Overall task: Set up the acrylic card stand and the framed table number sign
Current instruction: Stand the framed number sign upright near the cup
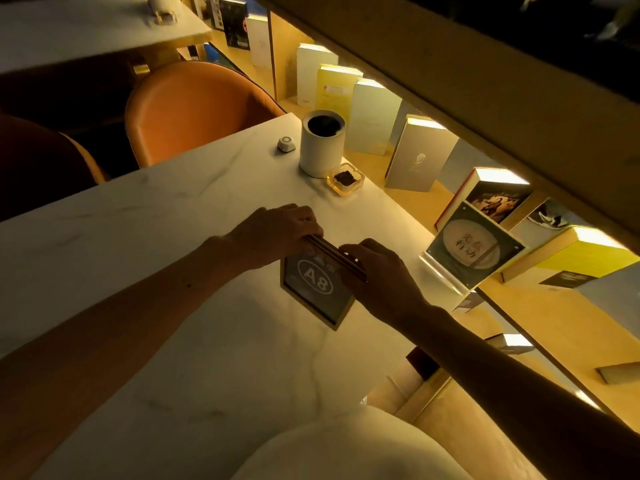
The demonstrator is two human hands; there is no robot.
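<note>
The framed table number sign [317,292] reads "A8" on a dark card in a gold-wood frame. It stands tilted on the white marble table [173,271], near the middle. My left hand [273,233] grips the frame's top edge at its left end. My right hand [377,275] grips the same edge at its right end and covers that corner. The acrylic card stand [474,249] stands upright at the table's right edge, apart from both hands. It holds a dark card with a pale round picture and two lines of characters.
A white cylinder bin [320,147], a small white call button [286,144] and an amber glass ashtray [345,180] sit at the table's far right corner. An orange chair [190,109] stands behind the table. Lit shelves with books [415,154] run along the right.
</note>
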